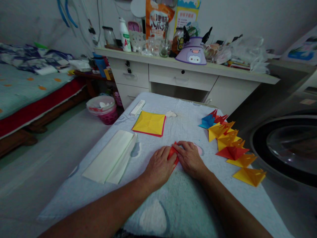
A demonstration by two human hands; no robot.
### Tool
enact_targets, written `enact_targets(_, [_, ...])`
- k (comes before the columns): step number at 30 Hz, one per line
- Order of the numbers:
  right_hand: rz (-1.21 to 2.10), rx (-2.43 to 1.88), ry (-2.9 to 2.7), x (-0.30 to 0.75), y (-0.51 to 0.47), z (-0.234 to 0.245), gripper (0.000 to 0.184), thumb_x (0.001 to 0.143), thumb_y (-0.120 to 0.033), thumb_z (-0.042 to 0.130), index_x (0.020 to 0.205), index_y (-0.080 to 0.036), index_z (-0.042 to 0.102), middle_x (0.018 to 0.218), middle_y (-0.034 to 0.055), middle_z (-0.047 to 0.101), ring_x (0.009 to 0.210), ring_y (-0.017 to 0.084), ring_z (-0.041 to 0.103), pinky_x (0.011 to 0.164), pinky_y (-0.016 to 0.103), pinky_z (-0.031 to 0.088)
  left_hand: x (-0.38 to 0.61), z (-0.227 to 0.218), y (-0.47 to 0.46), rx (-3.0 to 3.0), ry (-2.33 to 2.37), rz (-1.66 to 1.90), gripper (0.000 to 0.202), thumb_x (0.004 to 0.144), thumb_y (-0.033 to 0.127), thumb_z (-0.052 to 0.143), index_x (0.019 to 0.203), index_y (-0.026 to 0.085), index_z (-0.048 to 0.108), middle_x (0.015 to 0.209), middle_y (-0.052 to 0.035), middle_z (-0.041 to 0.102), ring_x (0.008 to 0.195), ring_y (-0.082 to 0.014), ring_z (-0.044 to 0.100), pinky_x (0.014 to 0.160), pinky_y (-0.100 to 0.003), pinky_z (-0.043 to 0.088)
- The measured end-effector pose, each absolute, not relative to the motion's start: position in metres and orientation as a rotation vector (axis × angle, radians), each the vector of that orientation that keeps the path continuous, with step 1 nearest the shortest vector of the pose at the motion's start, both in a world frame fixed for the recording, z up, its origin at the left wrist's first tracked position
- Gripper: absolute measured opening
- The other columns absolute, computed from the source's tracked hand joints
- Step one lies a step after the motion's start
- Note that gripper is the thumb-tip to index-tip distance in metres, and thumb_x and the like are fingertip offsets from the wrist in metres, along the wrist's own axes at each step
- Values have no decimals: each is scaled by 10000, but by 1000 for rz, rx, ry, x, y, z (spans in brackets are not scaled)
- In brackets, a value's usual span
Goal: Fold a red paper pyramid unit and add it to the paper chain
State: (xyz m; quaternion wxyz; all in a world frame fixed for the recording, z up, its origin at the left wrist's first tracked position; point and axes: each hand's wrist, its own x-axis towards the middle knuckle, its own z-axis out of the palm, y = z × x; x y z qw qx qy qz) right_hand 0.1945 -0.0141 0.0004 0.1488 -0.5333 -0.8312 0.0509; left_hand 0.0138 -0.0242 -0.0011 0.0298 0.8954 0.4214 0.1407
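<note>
Between my two hands a piece of red origami paper (173,152), partly folded, lies on the cloth-covered table (183,132). My left hand (160,166) presses on it from the left with bent fingers. From the other side my right hand (190,158) has its fingertips on the paper's upper part. Much of the paper is hidden beneath the fingers. Beyond the left hand rests a stack of square paper (149,122), yellow on top with red showing at the edge. Several folded paper cranes (232,152) in yellow, red and blue line the right side.
A folded white paper or cloth (109,157) lies at left, with a small white box (138,107) behind it. A cluttered white desk (133,71) stands beyond the table. There is a pink bin (106,114) on the floor and a washing machine (292,148) at right.
</note>
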Motion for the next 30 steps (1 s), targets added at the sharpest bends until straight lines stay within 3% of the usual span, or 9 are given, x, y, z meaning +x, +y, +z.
enact_targets(14, [136,-1544,-2386,195,-13,-1,405,953,-259,459,1348,-262,548,1282,98,567,1124,266,466,973,442,373,12,-9,-23,2819,1264,460,301,966,289,444,1230,183,542,1379,-99,508,1252,-259,453,1015,-433,431])
enact_targets(30, [113,-1545,-2423,194,-15,2,438,939,-243,455,1373,-253,518,1307,88,556,1123,270,459,980,432,358,12,-9,-21,2841,1225,411,308,984,298,404,1232,187,549,1330,-68,567,1240,-230,472,1009,-412,413])
